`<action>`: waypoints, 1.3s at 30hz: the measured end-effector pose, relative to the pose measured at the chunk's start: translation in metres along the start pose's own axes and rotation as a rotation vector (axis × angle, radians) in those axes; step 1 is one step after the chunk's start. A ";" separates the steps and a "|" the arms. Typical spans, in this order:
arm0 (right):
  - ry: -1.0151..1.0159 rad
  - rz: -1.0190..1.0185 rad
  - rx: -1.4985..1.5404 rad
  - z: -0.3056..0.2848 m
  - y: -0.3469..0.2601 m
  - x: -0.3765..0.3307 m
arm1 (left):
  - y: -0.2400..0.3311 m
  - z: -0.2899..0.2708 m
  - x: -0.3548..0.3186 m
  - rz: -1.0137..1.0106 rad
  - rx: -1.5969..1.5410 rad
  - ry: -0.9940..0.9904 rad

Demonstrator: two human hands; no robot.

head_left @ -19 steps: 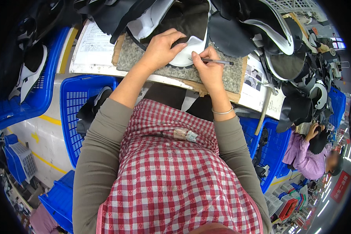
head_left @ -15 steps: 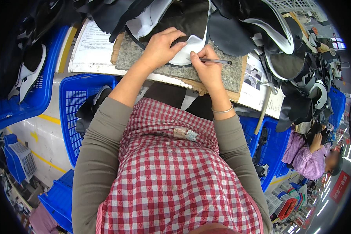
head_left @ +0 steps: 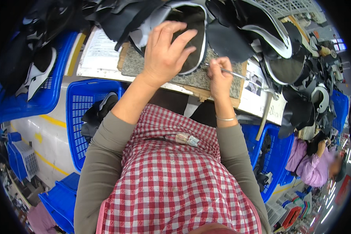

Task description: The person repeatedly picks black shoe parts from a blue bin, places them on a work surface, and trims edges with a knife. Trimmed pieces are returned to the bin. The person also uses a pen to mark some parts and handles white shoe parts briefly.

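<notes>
Though narrow, right grip [head_left: 220,76] around pen [head_left: 234,73]

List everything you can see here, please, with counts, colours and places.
stone slab: one, speckled grey, top centre
wooden board: one, tan, beneath slab
white-rimmed piece: one, dark, over slab
loose pieces: many, black, white, around
printed sheets: two, white, flanking slab
hammer: one, wooden-handled, right
pen: one, silvery, slab's right
baskets: several, blue, both sides
crates: several, mixed colours, lower right
co-worker: at least one, lilac, right
apron: one, red-white checked, centre
bracelet: one, silvery, right wrist
sleeves: two, olive, flanking apron
left hand: one, bare, over piece
right hand: one, bare, gripping pen
</notes>
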State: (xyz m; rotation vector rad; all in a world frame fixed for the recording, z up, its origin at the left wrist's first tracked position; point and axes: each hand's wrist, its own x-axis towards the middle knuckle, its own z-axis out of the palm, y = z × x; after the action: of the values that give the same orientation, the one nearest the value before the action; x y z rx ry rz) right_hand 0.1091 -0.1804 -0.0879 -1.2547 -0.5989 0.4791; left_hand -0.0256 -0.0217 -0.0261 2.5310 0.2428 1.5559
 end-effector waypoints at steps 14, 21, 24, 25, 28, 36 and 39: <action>-0.259 -0.628 -0.619 -0.011 -0.075 -0.059 | -0.013 0.001 0.090 -0.022 0.078 0.079; -0.056 -0.336 -1.284 -0.010 -0.027 -0.011 | -0.069 0.036 0.038 -0.431 -0.302 -0.039; -0.022 -0.757 -1.139 -0.018 -0.006 -0.007 | -0.126 -0.015 -0.021 -1.242 -0.684 0.525; -0.082 -0.584 -1.142 -0.022 -0.003 -0.009 | -0.144 -0.036 -0.038 -1.609 -0.734 0.586; -0.149 -0.452 -1.162 -0.027 0.002 -0.016 | -0.184 -0.070 -0.064 -1.791 -1.135 0.678; -0.115 -0.354 -1.032 -0.024 -0.005 -0.022 | -0.179 -0.020 -0.048 -1.638 -1.440 0.538; -0.150 -0.482 -1.050 -0.020 -0.006 -0.018 | -0.163 -0.029 0.002 -1.453 -1.041 0.755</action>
State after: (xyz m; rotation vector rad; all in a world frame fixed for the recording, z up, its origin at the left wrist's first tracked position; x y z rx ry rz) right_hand 0.1091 -0.2078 -0.0884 -1.9742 -1.3356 -0.2092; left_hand -0.0599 0.1386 -0.0472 0.4999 0.8064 1.2223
